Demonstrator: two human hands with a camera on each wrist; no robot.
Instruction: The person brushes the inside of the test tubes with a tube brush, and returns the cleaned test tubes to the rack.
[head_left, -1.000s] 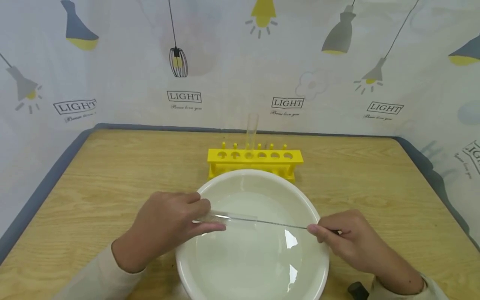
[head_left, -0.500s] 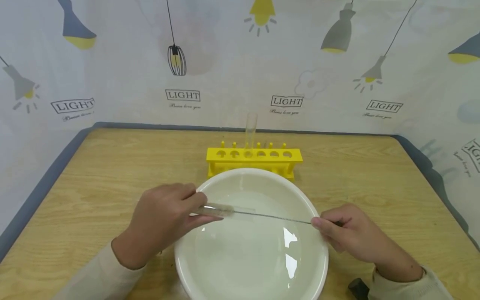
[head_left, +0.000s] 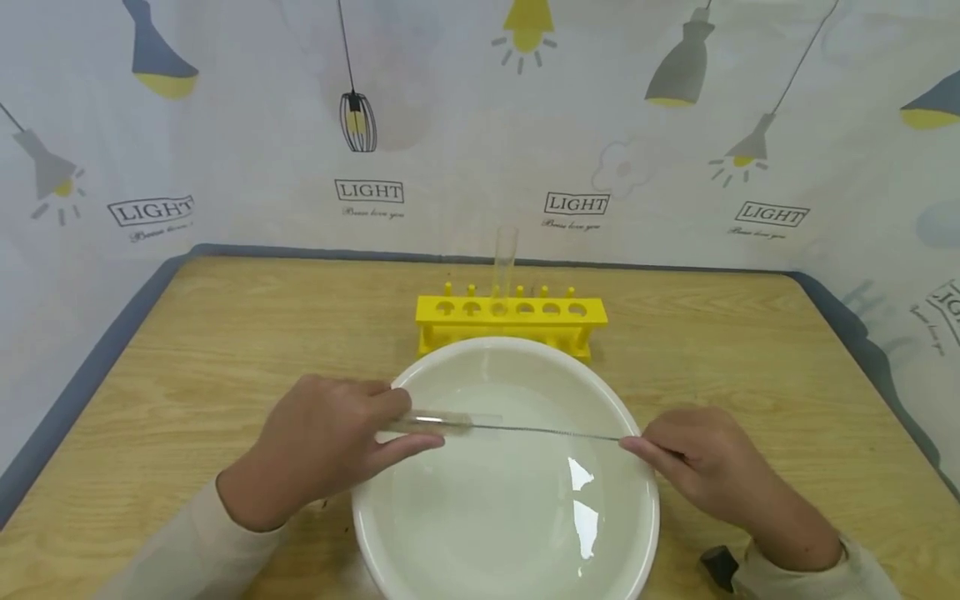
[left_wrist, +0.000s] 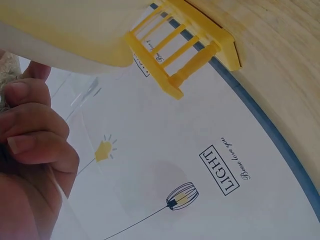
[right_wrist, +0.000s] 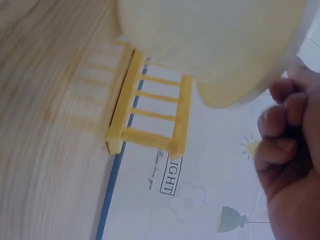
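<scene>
Over a white basin [head_left: 366, 533] with water in it, my left hand [head_left: 322, 450] holds a clear glass test tube [head_left: 486, 419] lying nearly level, its mouth to the right. Inside the tube sits the bristle head of a test tube brush [head_left: 450, 424]. The brush's thin twisted-wire stem runs out of the mouth to my right hand [head_left: 712, 467], which pinches its end above the basin's right rim. Curled fingers [left_wrist: 37, 122] show in the left wrist view, with a bit of bristle at the edge. In the right wrist view the fingers [right_wrist: 280, 145] are curled and the stem is hidden.
Just behind the basin stands a yellow test tube rack [head_left: 510, 310]. One upright clear test tube [head_left: 506, 250] is in it. A dark stopper-like piece [head_left: 718, 568] lies by the right sleeve. A printed curtain [head_left: 465, 125] closes off the wooden table's back.
The brush head has slid rightward inside the tube, toward its mouth, and more bristle shows. Both hands have risen slightly, and the tube has shifted a little left.
</scene>
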